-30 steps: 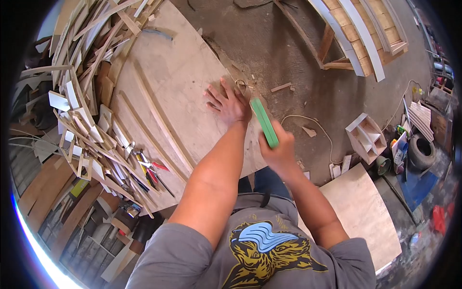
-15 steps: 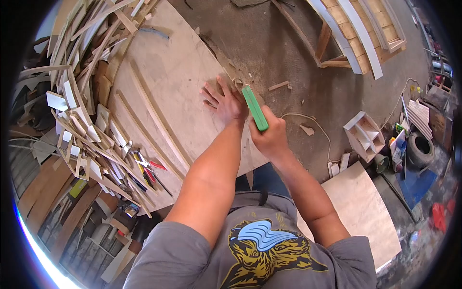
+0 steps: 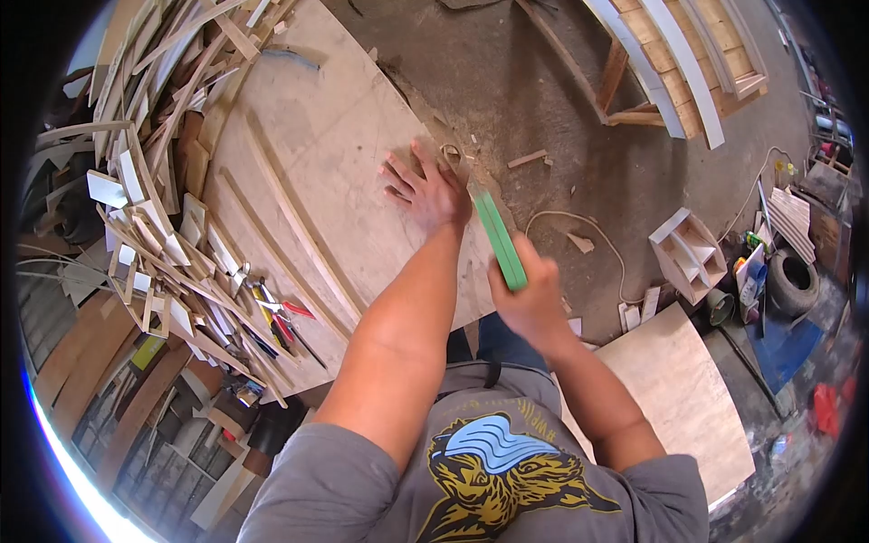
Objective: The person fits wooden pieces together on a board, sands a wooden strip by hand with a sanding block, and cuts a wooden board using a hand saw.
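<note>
My left hand (image 3: pixel 425 192) lies flat with fingers spread on a large plywood sheet (image 3: pixel 335 118), close to its right edge. My right hand (image 3: pixel 527 288) is wrapped round the green handle of what looks like a handsaw (image 3: pixel 499 237), held at that edge beside my left wrist. The blade is nearly edge-on and hardly shows. A small curled loop (image 3: pixel 450 152) sits by my left fingertips; its kind is unclear. Two thin wood strips (image 3: pixel 299 222) lie on the sheet to the left, with red-handled pliers (image 3: pixel 294 309) and other tools near its lower left corner.
Piled wood offcuts (image 3: pixel 172 181) crowd the left side. A curved wooden frame (image 3: pixel 670 63) stands at the upper right. On the floor are a cord (image 3: pixel 593 226), a small wooden box (image 3: pixel 686 255), a tyre (image 3: pixel 790 281) and another plywood piece (image 3: pixel 679 389) at the lower right.
My right hand has drawn the green-handled saw back toward my body and slightly right. My left hand stays pressed on the sheet.
</note>
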The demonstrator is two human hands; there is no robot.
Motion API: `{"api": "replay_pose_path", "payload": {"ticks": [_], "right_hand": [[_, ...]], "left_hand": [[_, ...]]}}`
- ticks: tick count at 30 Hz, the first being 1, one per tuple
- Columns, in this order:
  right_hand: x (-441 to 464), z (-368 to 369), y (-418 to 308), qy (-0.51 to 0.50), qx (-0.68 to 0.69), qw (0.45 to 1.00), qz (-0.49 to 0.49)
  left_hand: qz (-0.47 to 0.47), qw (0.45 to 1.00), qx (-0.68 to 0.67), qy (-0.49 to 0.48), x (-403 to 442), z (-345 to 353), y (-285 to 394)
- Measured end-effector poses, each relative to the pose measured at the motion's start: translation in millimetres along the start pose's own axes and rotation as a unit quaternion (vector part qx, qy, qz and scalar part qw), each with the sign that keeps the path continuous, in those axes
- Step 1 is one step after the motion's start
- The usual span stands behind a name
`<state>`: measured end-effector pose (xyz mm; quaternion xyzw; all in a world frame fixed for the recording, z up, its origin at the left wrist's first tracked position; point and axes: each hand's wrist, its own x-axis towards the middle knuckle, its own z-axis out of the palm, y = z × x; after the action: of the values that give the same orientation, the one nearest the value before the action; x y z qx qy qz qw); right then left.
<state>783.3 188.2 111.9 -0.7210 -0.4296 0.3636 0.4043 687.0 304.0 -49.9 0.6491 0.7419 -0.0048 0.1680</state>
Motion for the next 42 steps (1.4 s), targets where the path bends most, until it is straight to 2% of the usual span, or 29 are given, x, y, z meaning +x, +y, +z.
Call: {"api": "replay_pose_path", "payload": {"ticks": [2,8,12,16,21,25,28,29,35,38,39,42], "right_hand": [[32,19,20,-0.022,-0.042,0.999,0.013],[-7,-6,-4,0.008,0.011,1.0,-0.004],[39,21,15,-0.026,-0.03,0.999,0.021],[-12,-7,-4,0.011,0.005,1.0,-0.011],[32,16,12,-0.026,-0.031,0.999,0.029],[-24,-10,-8,0.016,0.023,0.999,-0.024],[11,17,23,-0.021,-0.03,0.999,-0.017],[23,20,13,-0.024,-0.022,0.999,-0.008],[-12,-8,1,-0.012,0.019,1.0,0.011],[25,17,23,-0.026,-0.018,0.999,0.013],[20,17,28,-0.015,-0.024,0.999,-0.021],[-23,-10,2,0.004,-0.007,0.999,-0.036]], "left_hand": [[-0.001,1.0,-0.001,-0.013,-3,-3,0],[0.003,1.0,0.013,0.021,-2,5,0],[-0.001,1.0,0.015,-0.004,-2,-2,1],[-0.003,1.0,0.02,0.002,-2,1,1],[-0.005,1.0,0.022,0.003,-3,-1,1],[-0.003,1.0,0.018,0.004,-3,0,1],[-0.004,1.0,-0.002,-0.008,-1,0,-2],[-0.003,1.0,0.0,-0.001,1,0,0],[-0.002,1.0,0.014,0.004,-4,2,-2],[0.002,1.0,-0.001,0.011,0,2,0],[0.0,1.0,0.0,0.007,-1,0,-1],[0.0,1.0,0.005,0.0,-4,-2,2]]}}
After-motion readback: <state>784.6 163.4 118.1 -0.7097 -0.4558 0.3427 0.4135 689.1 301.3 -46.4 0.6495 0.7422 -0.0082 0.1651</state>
